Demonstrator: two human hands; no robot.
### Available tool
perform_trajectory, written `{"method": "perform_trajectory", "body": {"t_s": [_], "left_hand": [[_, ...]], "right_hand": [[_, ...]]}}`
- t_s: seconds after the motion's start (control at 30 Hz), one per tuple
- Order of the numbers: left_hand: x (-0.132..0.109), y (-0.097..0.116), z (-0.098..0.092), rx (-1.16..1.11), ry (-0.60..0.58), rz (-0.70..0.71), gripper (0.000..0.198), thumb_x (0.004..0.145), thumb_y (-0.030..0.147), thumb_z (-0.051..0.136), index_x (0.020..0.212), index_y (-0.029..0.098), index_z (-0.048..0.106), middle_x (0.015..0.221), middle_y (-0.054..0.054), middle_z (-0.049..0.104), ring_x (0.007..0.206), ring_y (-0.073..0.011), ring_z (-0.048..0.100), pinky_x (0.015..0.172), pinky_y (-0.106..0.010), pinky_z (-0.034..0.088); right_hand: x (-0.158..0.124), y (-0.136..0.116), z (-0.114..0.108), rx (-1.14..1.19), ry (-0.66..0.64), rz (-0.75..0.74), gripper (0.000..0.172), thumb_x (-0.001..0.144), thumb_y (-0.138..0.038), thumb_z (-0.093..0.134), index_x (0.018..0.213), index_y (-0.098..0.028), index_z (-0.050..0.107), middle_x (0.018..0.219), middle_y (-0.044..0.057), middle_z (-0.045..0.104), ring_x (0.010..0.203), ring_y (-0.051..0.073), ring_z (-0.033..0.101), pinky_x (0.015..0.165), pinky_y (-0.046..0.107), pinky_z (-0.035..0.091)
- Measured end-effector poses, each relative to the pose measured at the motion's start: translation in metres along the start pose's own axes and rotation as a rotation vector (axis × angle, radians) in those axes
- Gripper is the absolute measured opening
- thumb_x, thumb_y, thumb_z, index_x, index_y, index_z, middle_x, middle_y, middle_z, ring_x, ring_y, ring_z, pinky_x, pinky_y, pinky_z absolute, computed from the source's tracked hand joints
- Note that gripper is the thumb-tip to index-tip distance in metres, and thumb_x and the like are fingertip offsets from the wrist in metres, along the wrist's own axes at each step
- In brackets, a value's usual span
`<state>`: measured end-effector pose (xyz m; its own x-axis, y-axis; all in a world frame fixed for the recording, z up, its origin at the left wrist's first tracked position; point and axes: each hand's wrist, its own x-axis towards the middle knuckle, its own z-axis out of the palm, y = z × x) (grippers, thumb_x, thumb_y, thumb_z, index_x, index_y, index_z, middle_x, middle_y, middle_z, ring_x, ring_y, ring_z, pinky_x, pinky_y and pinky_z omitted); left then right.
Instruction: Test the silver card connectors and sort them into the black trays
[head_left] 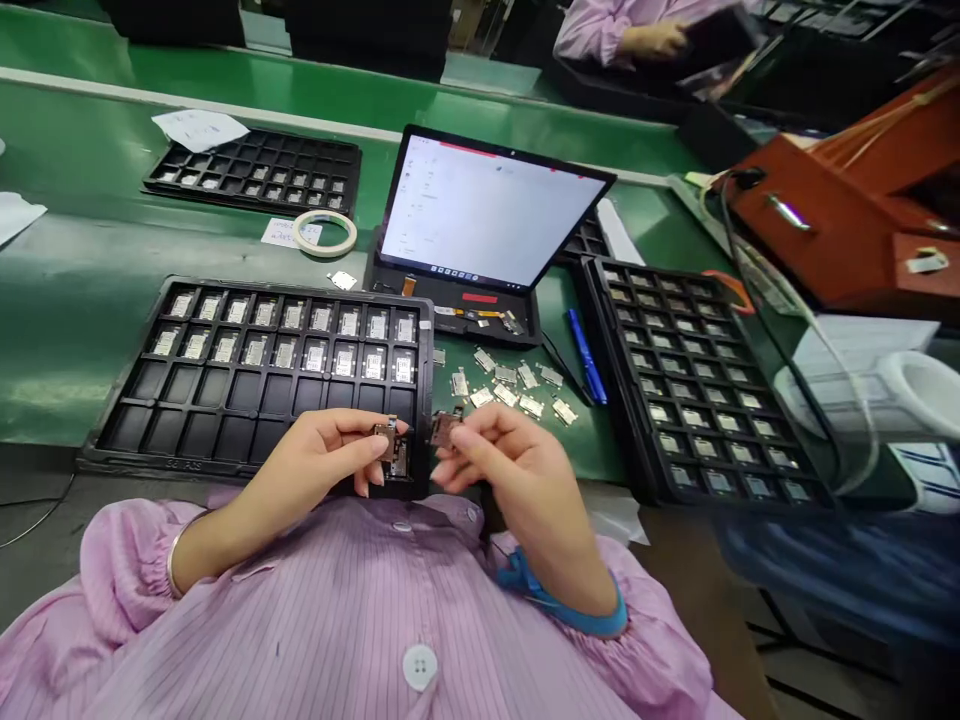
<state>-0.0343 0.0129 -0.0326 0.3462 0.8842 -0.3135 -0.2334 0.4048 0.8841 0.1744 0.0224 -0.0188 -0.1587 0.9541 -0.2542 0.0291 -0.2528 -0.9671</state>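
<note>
Between the thumb and fingers of my left hand (330, 455) is a small circuit board (400, 458), held over the near right part of a black compartment tray (225, 390). My right hand (517, 460) pinches another small circuit board (445, 428) just to the right, a short gap away from the first. The tray's two far rows hold silvery modules (292, 315); bare pockets show in the rows closer to me. Several loose silver modules (505, 375) lie scattered on the green table beyond my right hand.
Behind the loose modules stands an open laptop-like screen (487, 215). A blue pen (586, 355) lies beside a filled black tray (705, 380) on the right. Farther left are a tape roll (325, 233) and another tray (255, 170). Across the table, a person's hand (656, 40) holds something dark.
</note>
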Motion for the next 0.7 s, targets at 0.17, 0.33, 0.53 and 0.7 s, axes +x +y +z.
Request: {"method": "perform_trajectory", "body": {"t_s": [0.17,0.33,0.53,0.7], "left_hand": [[-0.006,0.008,0.009,-0.035,-0.07,0.004,0.015,0.087,0.023,0.069,0.098,0.014,0.073,0.074,-0.001,0.067,0.058,-0.007,0.06,0.052,-0.015,0.051],[-0.011,0.01,0.011,-0.062,-0.058,-0.028,0.012,0.085,0.019,0.071,0.095,0.014,0.071,0.071,0.001,0.066,0.054,-0.0059,0.059,0.048,-0.013,0.05],[-0.014,0.012,0.012,-0.045,-0.102,-0.019,0.008,0.087,0.017,0.068,0.093,0.014,0.072,0.067,0.002,0.062,0.054,-0.0055,0.057,0.048,-0.012,0.05],[-0.014,0.012,0.012,-0.051,-0.114,-0.014,0.011,0.087,0.016,0.068,0.096,0.017,0.074,0.068,0.003,0.061,0.054,-0.0047,0.056,0.049,-0.012,0.049]], "right_hand": [[-0.015,-0.005,0.015,0.173,-0.201,0.075,0.029,0.084,-0.041,0.072,0.073,-0.019,0.057,0.062,-0.001,0.067,0.047,0.011,0.064,0.041,0.017,0.05],[-0.023,-0.01,0.019,0.082,-0.144,-0.007,0.023,0.086,-0.034,0.069,0.073,-0.019,0.058,0.058,-0.002,0.064,0.049,0.01,0.063,0.043,0.016,0.049],[-0.024,-0.009,0.018,0.013,-0.136,-0.067,0.016,0.087,-0.026,0.064,0.074,-0.019,0.058,0.058,-0.002,0.064,0.049,0.01,0.062,0.043,0.017,0.047],[-0.023,-0.007,0.018,-0.06,-0.117,-0.148,0.017,0.087,-0.02,0.06,0.071,-0.02,0.056,0.054,-0.005,0.059,0.044,0.007,0.053,0.041,0.017,0.039]]}}
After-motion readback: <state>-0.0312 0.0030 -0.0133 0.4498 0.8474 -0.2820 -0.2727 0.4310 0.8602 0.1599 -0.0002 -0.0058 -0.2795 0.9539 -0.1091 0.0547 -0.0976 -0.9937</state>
